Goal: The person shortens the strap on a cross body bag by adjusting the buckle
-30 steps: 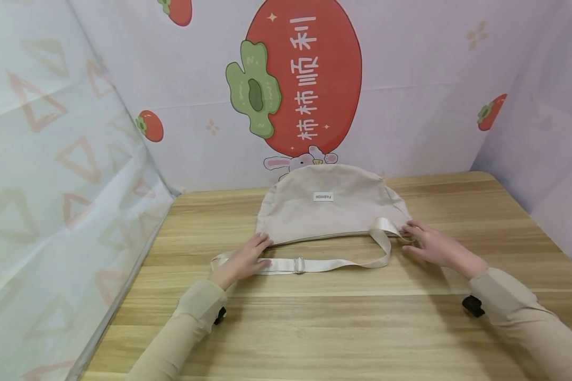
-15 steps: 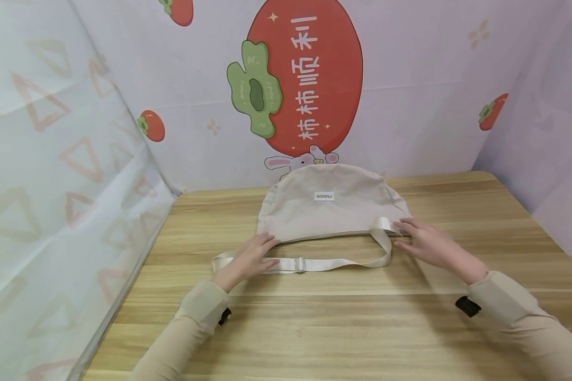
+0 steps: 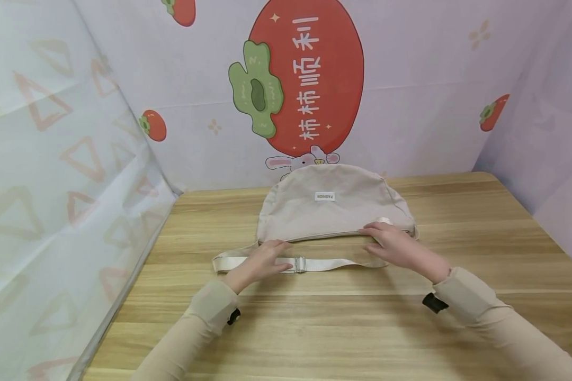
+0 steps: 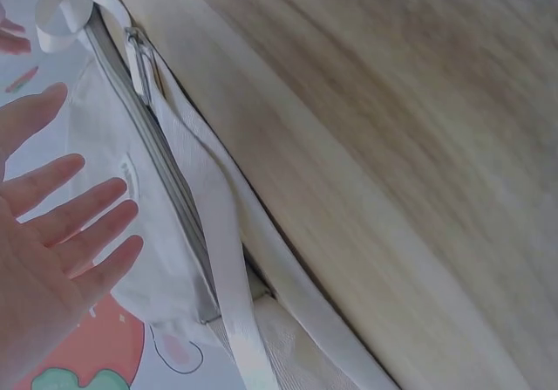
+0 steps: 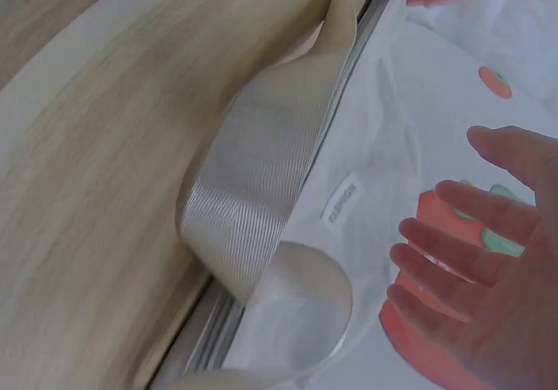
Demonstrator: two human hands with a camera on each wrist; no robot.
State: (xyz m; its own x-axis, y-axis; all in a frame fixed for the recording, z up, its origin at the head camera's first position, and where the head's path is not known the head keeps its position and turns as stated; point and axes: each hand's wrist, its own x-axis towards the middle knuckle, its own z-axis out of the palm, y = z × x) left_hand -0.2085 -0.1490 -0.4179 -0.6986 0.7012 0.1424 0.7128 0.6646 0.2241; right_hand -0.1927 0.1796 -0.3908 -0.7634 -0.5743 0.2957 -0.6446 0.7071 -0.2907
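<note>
A pale beige bag (image 3: 336, 214) with a rounded top lies at the back of the table, its small white "FASHION" label (image 3: 324, 196) upside down in the head view. A zipper (image 5: 218, 325) runs along its near edge. In front stretches its webbing strap (image 3: 336, 265) with a metal slide buckle (image 3: 300, 264). My left hand (image 3: 261, 263) is over the strap's left part, fingertips near the bag's lower left corner. My right hand (image 3: 402, 248) overlaps the strap's looped right end. Both wrist views show fingers spread and relaxed, with nothing held.
The wood-grain table (image 3: 314, 328) extends toward me and to both sides. A printed cloth backdrop (image 3: 419, 121) with a large red persimmon rises right behind the bag. Another patterned cloth (image 3: 52, 238) hangs along the left edge.
My right hand has moved left from the bag's right corner, now covering the strap's loop. My left hand has shifted slightly right, toward the buckle. Bag and strap look unmoved.
</note>
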